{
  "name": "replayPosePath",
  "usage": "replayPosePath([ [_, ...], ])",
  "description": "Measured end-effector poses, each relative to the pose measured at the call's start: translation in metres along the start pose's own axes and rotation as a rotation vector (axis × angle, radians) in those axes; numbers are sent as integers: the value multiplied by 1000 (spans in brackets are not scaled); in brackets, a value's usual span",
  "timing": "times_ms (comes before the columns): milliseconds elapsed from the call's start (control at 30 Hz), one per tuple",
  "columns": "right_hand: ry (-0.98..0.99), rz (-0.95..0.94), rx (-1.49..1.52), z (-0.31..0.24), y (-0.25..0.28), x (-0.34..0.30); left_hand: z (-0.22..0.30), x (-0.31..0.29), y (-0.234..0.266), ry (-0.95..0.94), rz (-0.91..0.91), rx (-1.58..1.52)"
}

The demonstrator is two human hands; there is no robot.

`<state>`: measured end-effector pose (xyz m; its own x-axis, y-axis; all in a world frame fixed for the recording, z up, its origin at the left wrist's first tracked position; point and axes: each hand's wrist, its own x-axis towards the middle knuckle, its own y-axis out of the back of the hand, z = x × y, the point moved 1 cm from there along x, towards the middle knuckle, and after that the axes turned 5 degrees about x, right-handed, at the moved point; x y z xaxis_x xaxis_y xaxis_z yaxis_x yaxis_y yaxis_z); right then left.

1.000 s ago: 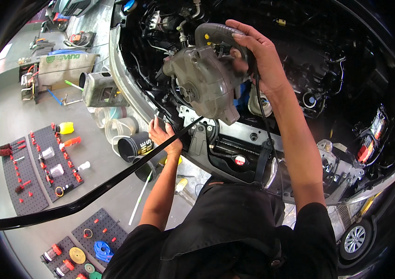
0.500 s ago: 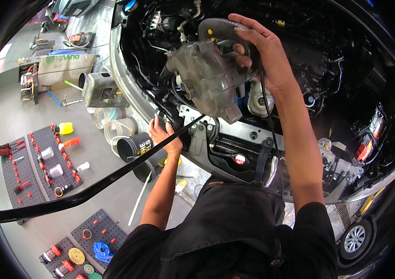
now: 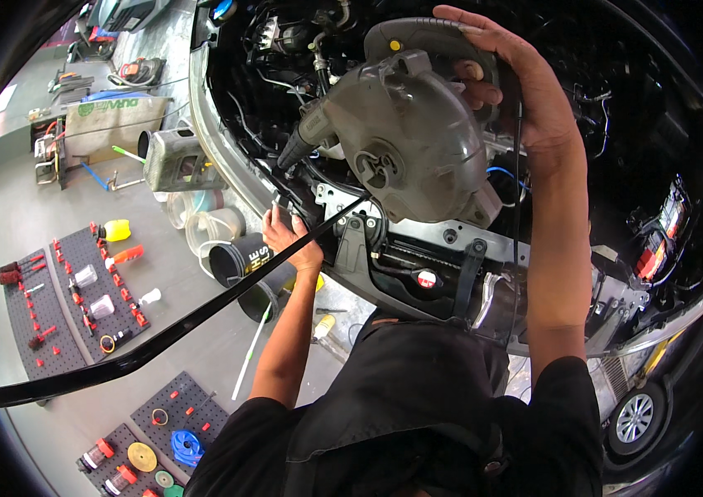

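My right hand [image 3: 525,83] is closed round the handle of a dusty grey handheld blower [image 3: 426,141], high over the engine bay [image 3: 575,174]. The blower's short ribbed nozzle [image 3: 306,137] points left and slightly down, toward the bay's left side. Its black cord [image 3: 518,215] hangs down beside my right forearm. On the left, my left hand [image 3: 292,240] rests with fingers stretched out against the front corner of the car body. Just in front of that hand, a long black bar [image 3: 202,311] slants up from the lower left to the front of the bay.
Several buckets [image 3: 231,257] and a grey jerrycan [image 3: 178,161] stand on the floor to the left. Beyond are pegboards [image 3: 91,290] holding brushes and bottles. A dark car's wheel [image 3: 637,417] shows at lower right. The silver bodywork edge [image 3: 202,124] curves round the bay.
My right hand has moved the blower to the right and turned it, so the nozzle shows more plainly. My left hand has barely shifted.
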<state>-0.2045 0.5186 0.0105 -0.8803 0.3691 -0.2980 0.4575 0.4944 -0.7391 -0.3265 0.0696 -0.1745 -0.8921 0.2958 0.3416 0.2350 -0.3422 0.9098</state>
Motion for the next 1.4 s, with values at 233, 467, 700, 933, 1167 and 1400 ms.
replayPosePath([
  [233, 93, 45, -119, -28, 8, -25, 4, 1, 1, -4, -8, -20],
  [467, 568, 406, -308, -36, -52, -69, 2, -1, -3, 4, -17, 18],
  [700, 102, 208, -189, -33, 15, -43, 1, 0, -2, -16, -8, 7],
  [933, 344, 323, 48, -27, -6, -48, -2, -3, -4, 8, -9, 10],
  [1167, 307, 56, -3, 43, 14, -15, -2, -3, -2, 16, -16, 15],
  [1400, 439, 88, 138, 75, -18, 0, 0, -1, -2, 29, -4, 6],
])
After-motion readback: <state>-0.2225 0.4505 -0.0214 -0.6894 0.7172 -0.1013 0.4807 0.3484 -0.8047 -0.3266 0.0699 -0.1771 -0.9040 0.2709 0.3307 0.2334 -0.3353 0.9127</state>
